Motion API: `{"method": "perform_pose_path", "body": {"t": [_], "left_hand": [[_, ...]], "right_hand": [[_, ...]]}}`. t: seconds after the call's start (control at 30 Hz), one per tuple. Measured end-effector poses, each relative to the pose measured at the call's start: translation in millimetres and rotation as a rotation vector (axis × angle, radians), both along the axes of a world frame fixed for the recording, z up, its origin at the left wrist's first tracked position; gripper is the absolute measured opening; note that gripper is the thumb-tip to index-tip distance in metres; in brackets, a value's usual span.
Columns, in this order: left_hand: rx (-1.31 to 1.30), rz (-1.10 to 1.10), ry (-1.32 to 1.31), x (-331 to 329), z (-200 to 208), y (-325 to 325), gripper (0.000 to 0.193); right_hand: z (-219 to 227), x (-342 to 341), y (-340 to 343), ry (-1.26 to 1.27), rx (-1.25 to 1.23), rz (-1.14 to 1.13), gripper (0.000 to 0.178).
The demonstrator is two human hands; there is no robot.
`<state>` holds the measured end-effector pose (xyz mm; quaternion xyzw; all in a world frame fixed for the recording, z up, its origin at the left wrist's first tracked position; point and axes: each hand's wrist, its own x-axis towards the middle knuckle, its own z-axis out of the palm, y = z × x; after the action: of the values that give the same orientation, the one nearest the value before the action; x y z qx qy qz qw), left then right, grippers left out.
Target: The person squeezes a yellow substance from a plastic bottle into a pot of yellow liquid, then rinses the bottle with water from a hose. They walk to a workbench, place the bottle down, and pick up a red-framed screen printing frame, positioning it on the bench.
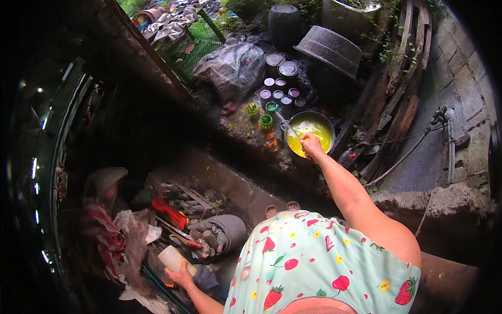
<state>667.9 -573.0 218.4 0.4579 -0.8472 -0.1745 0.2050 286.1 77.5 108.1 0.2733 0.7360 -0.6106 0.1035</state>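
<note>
My right hand (312, 146) is closed round a thin, pale stick-like tool (288, 127), which slants over a round, blue-rimmed basin (333, 131). Yellow liquid with whitish streaks (317, 128) fills the basin. Down at the lower left, my left hand (180, 274) grips a whitish cylindrical container (170, 258), tilted to one side; its contents cannot be made out. Just left of the basin stand small pots of green paint (266, 121) and yellow-green paint (252, 109).
Several lidded cans (288, 68) stand behind the basin, near a big metal tub (334, 49) and a plastic-wrapped bundle (230, 68). Long wooden boards (402, 112) lean at the right. A grey bucket (230, 230) and clutter lie near my left hand.
</note>
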Motion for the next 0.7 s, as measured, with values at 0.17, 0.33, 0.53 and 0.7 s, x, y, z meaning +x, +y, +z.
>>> {"method": "perform_pose_path", "body": {"t": [0.17, 0.33, 0.53, 0.7], "left_hand": [[0.045, 0.062, -0.045, 26.3, 1.0, 12.9, 0.097], [0.027, 0.125, -0.08, 45.1, 4.3, 29.8, 0.095], [0.047, 0.181, -0.12, 63.2, 7.6, 42.8, 0.094], [-0.016, 0.2, -0.152, 72.5, 5.2, 46.0, 0.09]], "right_hand": [[-1.0, 5.5, 1.5, 0.021, 0.032, -0.003, 0.017], [-5.7, 8.2, 5.5, 0.028, -0.002, 0.019, 0.015], [-11.2, 10.6, 8.0, 0.016, 0.001, 0.054, 0.014], [-13.0, 10.0, 7.5, 0.02, -0.013, 0.046, 0.015]]}}
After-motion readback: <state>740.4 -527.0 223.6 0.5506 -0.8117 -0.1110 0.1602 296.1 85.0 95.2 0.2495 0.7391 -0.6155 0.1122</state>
